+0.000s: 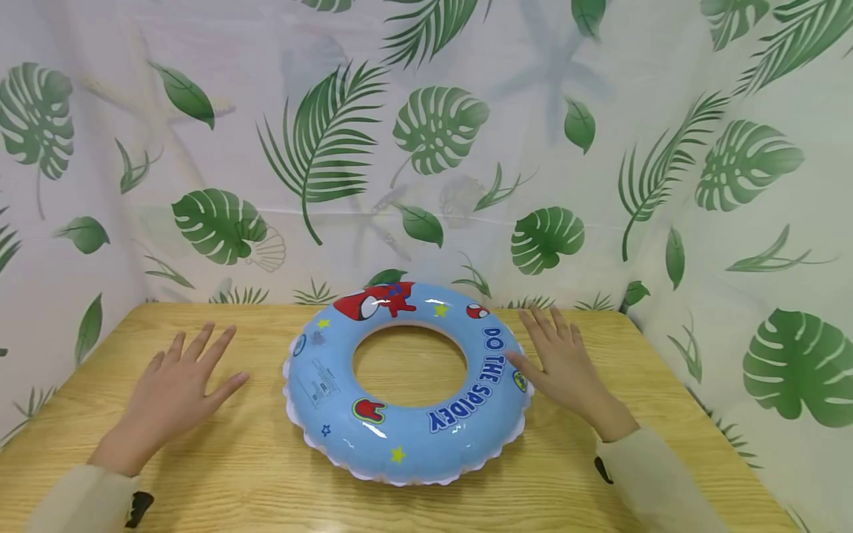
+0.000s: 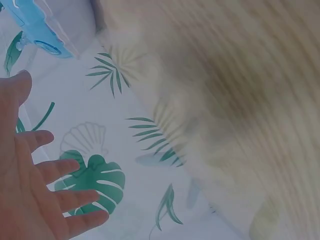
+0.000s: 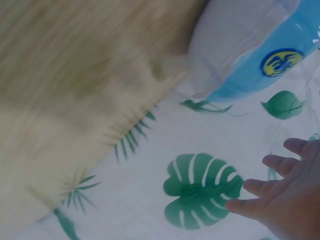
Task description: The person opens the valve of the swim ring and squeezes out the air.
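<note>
First, at the left of the scene, the left hand (image 1: 175, 389) is held over the wooden table (image 1: 220, 481), with its fingers extended and spread and its thumb directed to the right; nothing is gripped by it. To the right of this hand, and separated from it by a gap, the blue inflatable swim ring (image 1: 406, 453) is laid flat at the middle of the table. "DO THE SPIDEY" is printed along the ring's right and near right portion. Farther right, the right hand (image 1: 566, 366) is positioned just beside the ring's right side; in the head view the ring's edge is overlapped by the thumb, but contact cannot be confirmed. Its fingers are straightened and parted, and nothing is grasped. On the far side, a leaf-printed curtain (image 1: 466, 222) is hung.
</note>
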The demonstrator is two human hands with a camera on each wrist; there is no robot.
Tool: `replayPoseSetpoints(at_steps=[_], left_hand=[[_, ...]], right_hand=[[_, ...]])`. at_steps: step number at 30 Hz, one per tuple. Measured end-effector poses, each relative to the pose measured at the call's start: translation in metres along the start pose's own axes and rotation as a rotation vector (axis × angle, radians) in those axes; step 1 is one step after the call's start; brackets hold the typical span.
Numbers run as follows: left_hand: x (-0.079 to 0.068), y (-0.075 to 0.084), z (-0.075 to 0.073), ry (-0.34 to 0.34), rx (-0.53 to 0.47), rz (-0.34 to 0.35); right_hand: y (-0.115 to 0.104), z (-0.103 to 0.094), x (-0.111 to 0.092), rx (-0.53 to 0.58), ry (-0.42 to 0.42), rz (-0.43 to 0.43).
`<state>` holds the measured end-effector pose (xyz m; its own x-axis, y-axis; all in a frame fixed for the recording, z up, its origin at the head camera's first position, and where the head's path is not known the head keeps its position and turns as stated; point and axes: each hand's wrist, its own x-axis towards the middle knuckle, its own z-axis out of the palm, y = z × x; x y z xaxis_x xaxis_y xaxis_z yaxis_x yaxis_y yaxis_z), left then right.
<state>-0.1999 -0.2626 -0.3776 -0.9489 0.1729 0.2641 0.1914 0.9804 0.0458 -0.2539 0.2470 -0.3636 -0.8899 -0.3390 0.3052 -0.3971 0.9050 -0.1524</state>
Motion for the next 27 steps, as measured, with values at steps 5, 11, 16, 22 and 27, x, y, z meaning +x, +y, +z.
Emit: replayPoseSetpoints(at_steps=[5,11,16,22,27], left_hand=[[0.009,0.007,-0.003,0.057,-0.009,0.048],[0.018,0.017,-0.004,0.145,-0.03,0.113],[0.025,0.024,-0.004,0.172,-0.051,0.144],[0.033,0.031,-0.003,0.177,-0.065,0.169],[0.041,0.036,-0.002,0.199,-0.07,0.199]], right_hand=[[-0.019,-0.001,0.015,-0.015,0.027,-0.062],[-0.041,-0.001,0.033,-0.033,0.031,-0.131],[-0.059,0.0,0.047,-0.035,0.024,-0.198],[-0.08,0.002,0.061,-0.081,0.018,-0.279],[-0.097,0.003,0.071,-0.11,0.0,-0.321]])
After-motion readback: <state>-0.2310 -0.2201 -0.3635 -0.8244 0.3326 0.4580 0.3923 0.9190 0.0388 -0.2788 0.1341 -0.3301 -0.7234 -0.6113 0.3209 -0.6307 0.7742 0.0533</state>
